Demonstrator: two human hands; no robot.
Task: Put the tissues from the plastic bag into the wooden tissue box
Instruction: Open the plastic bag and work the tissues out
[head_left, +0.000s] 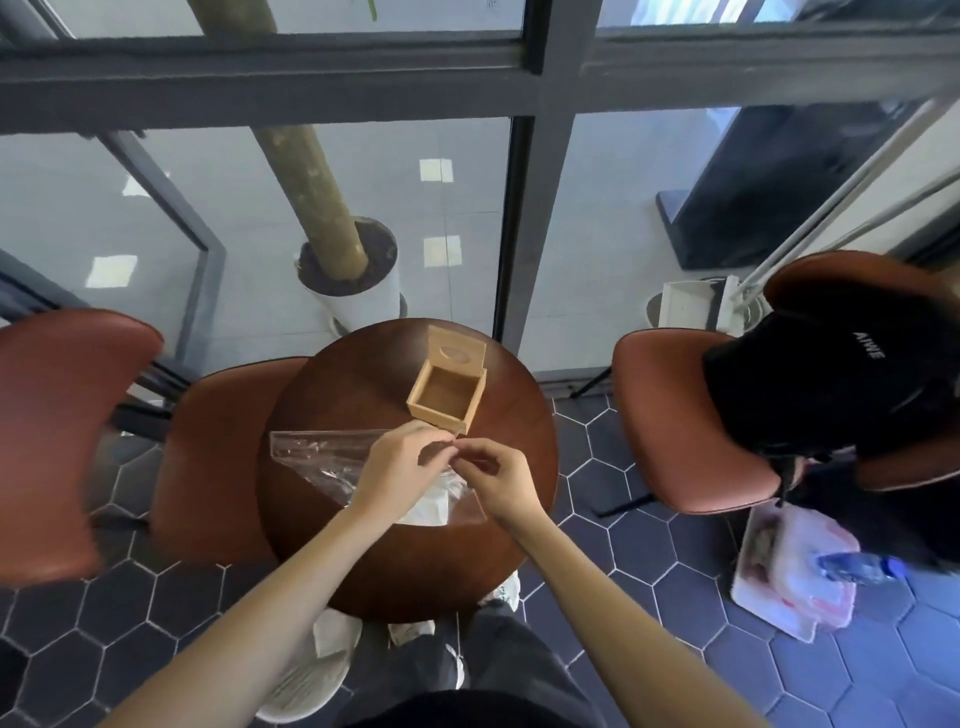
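Two hands: the left hand (402, 462) and the right hand (496, 475) are brought together fingertip to fingertip over the middle of the tabletop (337, 395), both pinched on the top edge of the plastic bag (322, 457).
One plastic bag: clear and crinkled, it is laid on the tabletop with its long axis running from the left edge toward the near-right, one corner pointed at the left edge.
One bundle of tissues (428, 501): white and soft, it is seen through the film at the bag's near-right end, below the two hands; single sheets cannot be counted.
One wooden tissue box (448, 397): pale wood, roughly square, it is set toward the far edge of the tabletop, just beyond the hands.
Box interior: bare wooden walls and floor are shown, facing up.
One lid (457, 353): it is stood upright at the box's far side, with an oval slot cut in it.
Three chairs: brown seats are placed at the left (67, 415), far-left (223, 457) and right (685, 415) of the table.
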